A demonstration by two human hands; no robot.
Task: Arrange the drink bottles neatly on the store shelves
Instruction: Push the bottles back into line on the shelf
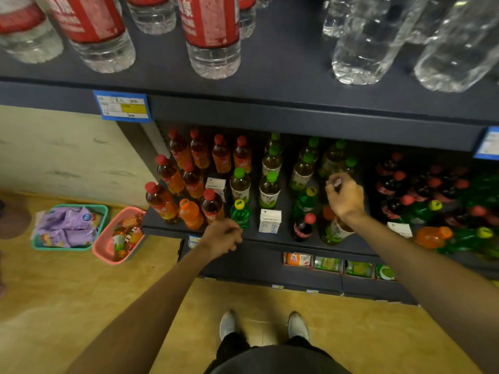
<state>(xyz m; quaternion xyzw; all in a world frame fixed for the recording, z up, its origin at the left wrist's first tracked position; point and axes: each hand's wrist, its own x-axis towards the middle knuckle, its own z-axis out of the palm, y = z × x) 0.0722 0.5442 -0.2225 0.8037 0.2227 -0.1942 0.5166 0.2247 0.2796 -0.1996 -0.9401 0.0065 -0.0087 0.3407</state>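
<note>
The middle shelf [270, 238] holds red-capped amber tea bottles [193, 179] on the left, green-capped tea bottles [240, 182] in the middle and dark cola bottles [391, 190] on the right. A green soda bottle with a yellow cap [239, 214] stands near the front edge. My left hand [221, 237] hangs curled just in front of that bottle's base, with nothing visibly in its grip. My right hand [343, 195] hovers with curled fingers over the middle-right bottles. Its wrist covers part of a tilted green tea bottle [336, 233]. A cola bottle [303, 228] stands left of it.
Two small white cartons [270, 221] stand among the bottles. Water bottles [213, 36] fill the top shelf. Snack packs [332, 264] line the bottom shelf. On the floor at left sit a pink basket of drinks [101, 247] and a teal basket of purple packs [104, 211].
</note>
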